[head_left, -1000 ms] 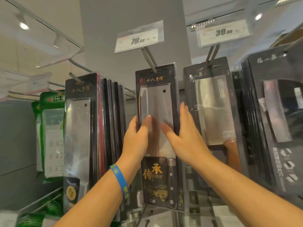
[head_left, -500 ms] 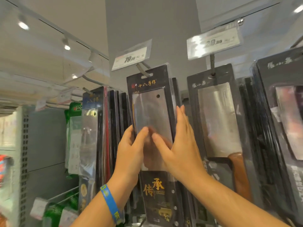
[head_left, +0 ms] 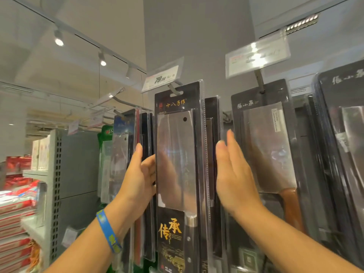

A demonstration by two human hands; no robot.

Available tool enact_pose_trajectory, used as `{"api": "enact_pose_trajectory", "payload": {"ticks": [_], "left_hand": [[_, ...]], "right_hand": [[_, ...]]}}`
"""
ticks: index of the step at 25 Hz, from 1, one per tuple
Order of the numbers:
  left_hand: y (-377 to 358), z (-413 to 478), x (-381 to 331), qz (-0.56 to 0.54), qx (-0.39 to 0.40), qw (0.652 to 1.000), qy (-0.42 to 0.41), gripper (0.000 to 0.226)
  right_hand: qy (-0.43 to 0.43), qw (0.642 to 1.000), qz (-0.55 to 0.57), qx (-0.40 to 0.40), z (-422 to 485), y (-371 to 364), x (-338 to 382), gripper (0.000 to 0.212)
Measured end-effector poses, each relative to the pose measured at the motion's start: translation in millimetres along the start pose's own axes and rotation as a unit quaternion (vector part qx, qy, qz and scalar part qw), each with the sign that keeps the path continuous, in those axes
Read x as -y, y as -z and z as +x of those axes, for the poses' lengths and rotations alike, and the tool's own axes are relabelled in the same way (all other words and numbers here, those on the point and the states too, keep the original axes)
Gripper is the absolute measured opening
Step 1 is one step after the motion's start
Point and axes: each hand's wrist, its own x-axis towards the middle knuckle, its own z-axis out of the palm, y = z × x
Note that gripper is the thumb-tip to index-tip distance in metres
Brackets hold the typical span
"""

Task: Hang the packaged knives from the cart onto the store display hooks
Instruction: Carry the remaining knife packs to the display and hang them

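A packaged cleaver (head_left: 178,154) in a black blister card with gold characters hangs from a display hook (head_left: 173,88) in the middle of the view. My left hand (head_left: 137,180) is at the pack's left edge with its fingers relaxed, and the thumb reaches toward that edge. My right hand (head_left: 232,174) is flat and straight-fingered just right of the pack, apart from it. The cart is out of view.
More packaged knives hang on hooks to the left (head_left: 126,154) and right (head_left: 266,146). Price tags (head_left: 162,78) stick out above the hooks. A grey pillar (head_left: 197,36) stands behind. A shelf end with red packets (head_left: 17,194) is at the lower left.
Both hands have come off the face of the cleaver pack and moved apart to its sides. The pack now hangs on the hook alone. The view has swung to the left.
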Motion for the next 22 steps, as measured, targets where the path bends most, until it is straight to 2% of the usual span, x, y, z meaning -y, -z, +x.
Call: {"api": "enact_pose_trajectory", "payload": {"ticks": [3, 5, 8, 17, 22], "left_hand": [[3, 13, 3, -0.043, 0.042, 0.997, 0.051, 0.099], [1, 20, 6, -0.040, 0.060, 0.995, 0.073, 0.108], [-1, 25, 7, -0.048, 0.108, 0.989, 0.090, 0.114], [6, 14, 4, -0.026, 0.159, 0.985, 0.056, 0.113], [13, 4, 3, -0.028, 0.177, 0.984, 0.017, 0.099]], "right_hand": [[-0.059, 0.998, 0.018, 0.034, 15, 9, -6, 0.083], [-0.074, 0.996, 0.028, 0.042, 17, 8, -8, 0.079], [-0.080, 0.995, 0.026, 0.044, 16, 6, -8, 0.088], [-0.052, 0.993, 0.093, 0.059, 0, -6, 4, 0.084], [-0.024, 0.992, 0.107, 0.064, -10, -7, 5, 0.088]]}}
